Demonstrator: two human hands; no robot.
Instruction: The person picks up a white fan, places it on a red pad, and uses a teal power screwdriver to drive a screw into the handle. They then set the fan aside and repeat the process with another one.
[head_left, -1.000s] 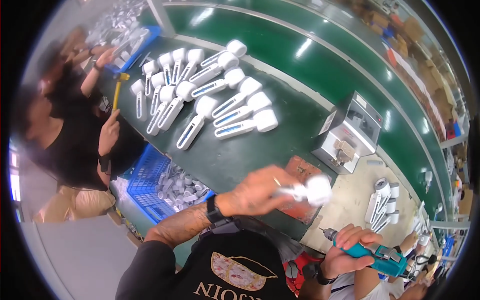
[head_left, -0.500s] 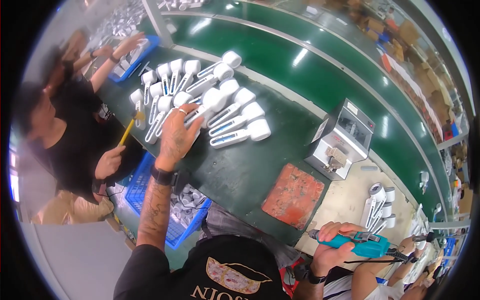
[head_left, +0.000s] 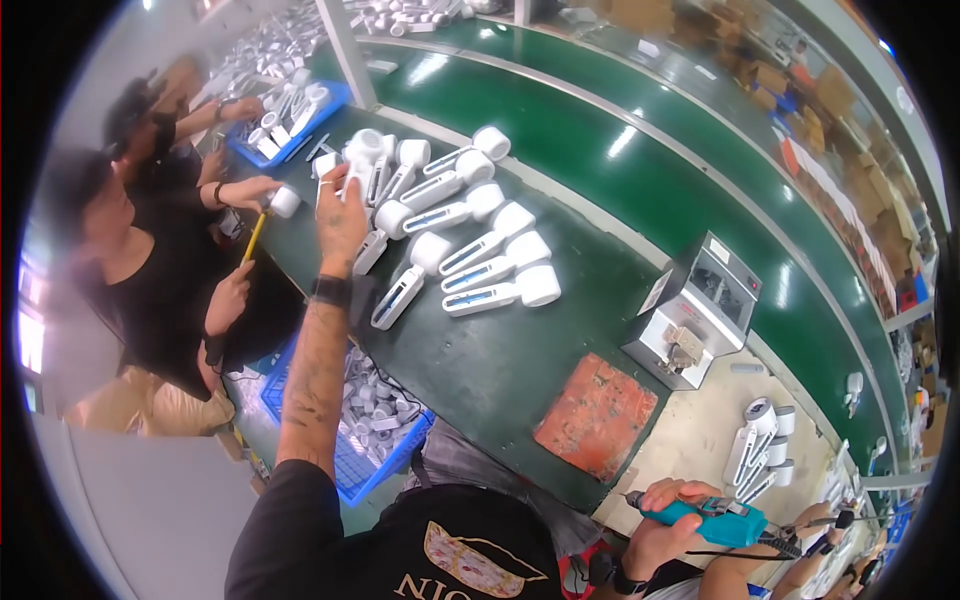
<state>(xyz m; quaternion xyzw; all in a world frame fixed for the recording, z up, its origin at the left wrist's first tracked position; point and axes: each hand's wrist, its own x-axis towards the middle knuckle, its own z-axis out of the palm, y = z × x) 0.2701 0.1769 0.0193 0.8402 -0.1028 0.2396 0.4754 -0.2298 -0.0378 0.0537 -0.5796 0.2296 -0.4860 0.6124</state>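
My left hand (head_left: 341,220) reaches to the far left of the green bench and closes its fingers on a white handheld device (head_left: 366,147) with a round head. Part of its handle is hidden by my fingers. Beside it lie several like devices, round heads mostly pointing away to the right; one device (head_left: 404,290) lies aslant nearer me. At the lower right, my right hand (head_left: 668,525) wraps round a teal electric screwdriver (head_left: 728,522), its thin bit pointing left and its cable trailing right.
A reddish worn pad (head_left: 596,417) lies on the bench beside a grey metal machine (head_left: 695,312). Several devices (head_left: 763,450) stand to its right. Below is a blue basket (head_left: 352,488) of small parts. At left, a co-worker holds a yellow-handled tool (head_left: 257,235) against a white device. A green conveyor (head_left: 560,125) runs behind.
My left hand has moved away to the far left from the middle of the group. A device there now lies aslant and apart. The co-worker has taken up a white device.
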